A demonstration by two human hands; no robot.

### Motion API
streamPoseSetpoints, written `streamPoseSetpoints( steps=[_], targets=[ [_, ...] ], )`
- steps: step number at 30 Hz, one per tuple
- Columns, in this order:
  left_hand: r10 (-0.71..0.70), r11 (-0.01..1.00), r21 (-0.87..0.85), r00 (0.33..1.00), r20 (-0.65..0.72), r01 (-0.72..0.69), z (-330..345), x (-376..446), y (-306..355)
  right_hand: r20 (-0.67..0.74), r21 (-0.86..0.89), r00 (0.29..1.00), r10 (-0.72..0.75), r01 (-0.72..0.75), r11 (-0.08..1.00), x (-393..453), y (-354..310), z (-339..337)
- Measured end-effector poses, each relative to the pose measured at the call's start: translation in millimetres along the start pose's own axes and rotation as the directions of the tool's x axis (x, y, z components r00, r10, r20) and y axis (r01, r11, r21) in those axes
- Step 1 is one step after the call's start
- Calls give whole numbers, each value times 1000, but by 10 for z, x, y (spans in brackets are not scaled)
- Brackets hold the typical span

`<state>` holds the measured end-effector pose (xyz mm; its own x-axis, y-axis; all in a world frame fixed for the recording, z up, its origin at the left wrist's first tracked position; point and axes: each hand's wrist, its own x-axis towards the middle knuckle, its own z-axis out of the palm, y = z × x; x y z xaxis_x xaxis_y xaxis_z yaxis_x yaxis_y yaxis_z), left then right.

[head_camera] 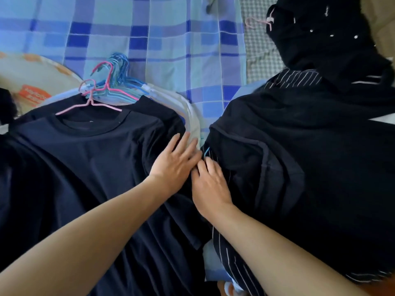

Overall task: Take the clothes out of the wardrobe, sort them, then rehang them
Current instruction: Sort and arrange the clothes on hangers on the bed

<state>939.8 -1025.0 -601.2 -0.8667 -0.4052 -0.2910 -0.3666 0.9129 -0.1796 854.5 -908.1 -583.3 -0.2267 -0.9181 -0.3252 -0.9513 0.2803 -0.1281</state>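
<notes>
Surface: a blue and white checked bedsheet (171, 39) is spread over the upper half of the view, clothes laid across it.
Left pile: a dark navy t-shirt (85, 159) is laid flat at 9 o'clock, a pink hanger (92, 103) set in its round collar.
Hanger stack: a bunch of blue hangers (119, 75) and more pink ones is fanned just above that collar, at about 10 o'clock; white garments (188, 110) are seen beneath them.
Right pile: dark clothes (299, 157) are heaped at 3 o'clock, a pinstriped garment (226, 259) showing at the lower edge near 6 o'clock.
Far pile: a black garment (320, 39) on another pink hanger is bunched at 1 o'clock.
Left hand (173, 165): fingers are held straight and spread, laid flat on the t-shirt's sleeve, tips at the white cloth.
Right hand (210, 184): placed just beside the left, fingertips touching a thin blue hanger wire (207, 152) at the edge of the right pile; whether the wire is pinched cannot be told.
Left margin: a cream and orange printed item (32, 82) is seen at 10 o'clock.
</notes>
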Motion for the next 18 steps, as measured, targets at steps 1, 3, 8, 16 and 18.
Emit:
streamPoseSetpoints(
  steps=[1,3,8,16,18],
  targets=[
    [27,999,17,997,69,-28,75,99,-16,-6,-23,999,-37,37,999,126,33,48],
    [5,999,33,983,184,-11,147,281,-73,53,-113,997,-59,65,992,323,93,139],
    [-36,990,138,951,306,-7,197,410,-95,118,-302,993,-18,53,952,544,95,283],
    [-141,986,-79,989,51,144,206,-26,-435,129,-290,992,8,30,956,365,477,14],
    [-139,985,-92,989,45,143,204,4,-447,148,-302,989,-7,52,952,262,664,-53]
  ],
)
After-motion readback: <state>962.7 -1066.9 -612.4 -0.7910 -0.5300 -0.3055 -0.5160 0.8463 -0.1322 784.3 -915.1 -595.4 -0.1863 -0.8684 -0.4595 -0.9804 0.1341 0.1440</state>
